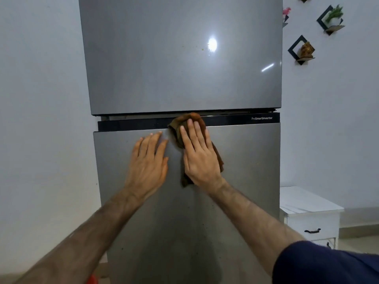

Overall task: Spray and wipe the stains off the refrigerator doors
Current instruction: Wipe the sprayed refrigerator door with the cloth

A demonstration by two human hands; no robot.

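Brown crumpled cloth (185, 128) lies pressed flat under the right hand (200, 158), fingers straight, at the top edge of the grey brushed-metal lower refrigerator door (246, 171), lapping onto the black trim strip (131, 125). Just left of it, the left hand (148, 160) rests flat and released on the same door. Small specks dot the glossy grey upper door (153, 58).

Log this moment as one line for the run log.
phase: wiping | right hand: flat, pressing brown cloth on lower door top edge | left hand: flat on lower door | upper door: small specks visible
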